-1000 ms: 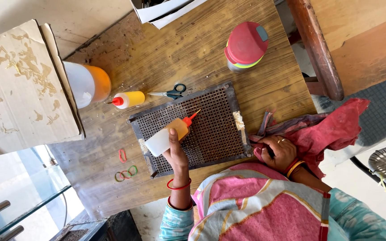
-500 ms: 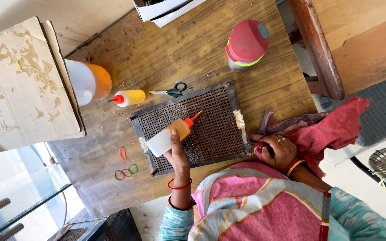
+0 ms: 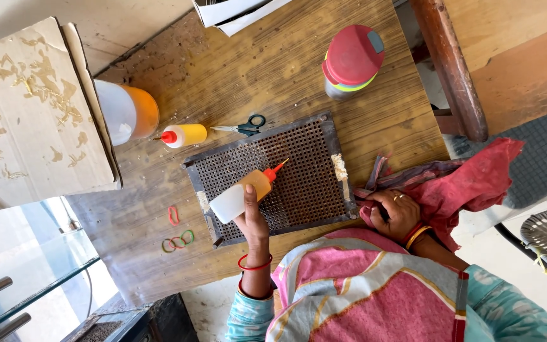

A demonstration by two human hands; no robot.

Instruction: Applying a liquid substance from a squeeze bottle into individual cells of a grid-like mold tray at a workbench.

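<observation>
My left hand (image 3: 252, 218) is shut on a small squeeze bottle (image 3: 238, 196) with orange liquid and a red nozzle. The bottle lies tilted, its tip pointing right over a dark perforated metal tray (image 3: 305, 183) on the wooden table (image 3: 273, 69). At the tray's right edge my right hand (image 3: 395, 213) grips a crumpled red cloth (image 3: 463, 183) that hangs off the table's side. Both wrists wear bangles.
Behind the tray lie a second small yellow bottle (image 3: 185, 135) and scissors (image 3: 246, 126). A large white-and-orange bottle (image 3: 128, 113) stands by a glue-stained cardboard box (image 3: 33, 107). A red-lidded container (image 3: 351, 60) stands at the back right. Rubber bands (image 3: 177, 240) lie left of the tray.
</observation>
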